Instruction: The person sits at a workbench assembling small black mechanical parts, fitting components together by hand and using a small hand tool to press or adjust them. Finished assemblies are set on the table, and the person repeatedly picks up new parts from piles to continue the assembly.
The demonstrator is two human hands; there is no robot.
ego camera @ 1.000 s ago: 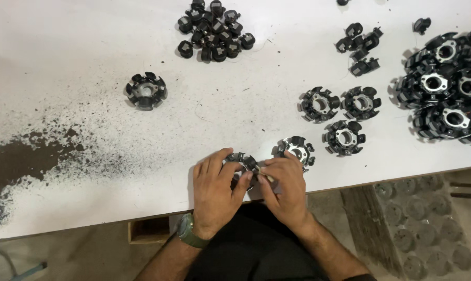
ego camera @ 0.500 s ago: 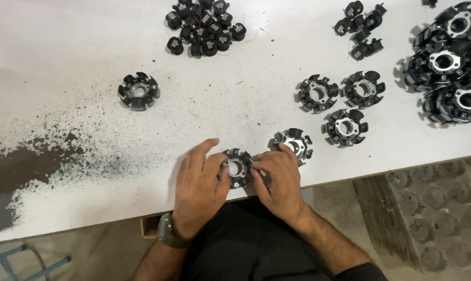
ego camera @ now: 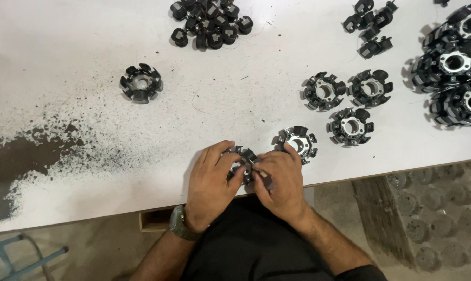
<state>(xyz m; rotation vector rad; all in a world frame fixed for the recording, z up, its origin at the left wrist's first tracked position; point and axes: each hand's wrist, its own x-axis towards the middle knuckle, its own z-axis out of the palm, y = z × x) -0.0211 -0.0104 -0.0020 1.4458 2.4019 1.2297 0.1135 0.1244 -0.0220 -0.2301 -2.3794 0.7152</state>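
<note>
While both hands meet at the near edge of the white table (ego camera: 90, 62), they share one workpiece: a round black stator core (ego camera: 242, 158) with radial poles and a pale metal centre, lying flat on the tabletop between them. Left hand (ego camera: 210, 179) is curled over the core's left side, fingers and thumb closed around its rim; a watch (ego camera: 178, 222) sits on that wrist. Right hand (ego camera: 281, 182) is closed against the core's right side, thumb and forefinger pinched at its edge; a small dark piece (ego camera: 266, 181) shows under the fingers, but whether it is gripped cannot be told. Just beyond the right hand, nearly touching its knuckles, lies a second core (ego camera: 297, 143) with more bare metal showing. Farther out past the right hand stand three more black cores (ego camera: 350, 104), close together, flat on the table. Well away to the far right is a stacked heap of larger cores (ego camera: 456, 65). Far beyond both hands lie two clusters of small black bobbin pieces (ego camera: 209, 23), one ahead and one ahead-right. A single core (ego camera: 141, 83) rests alone, well apart, ahead-left of the left hand. Left of the left hand the white surface is worn, dark speckling spreading to a brown patch (ego camera: 22, 151).
</note>
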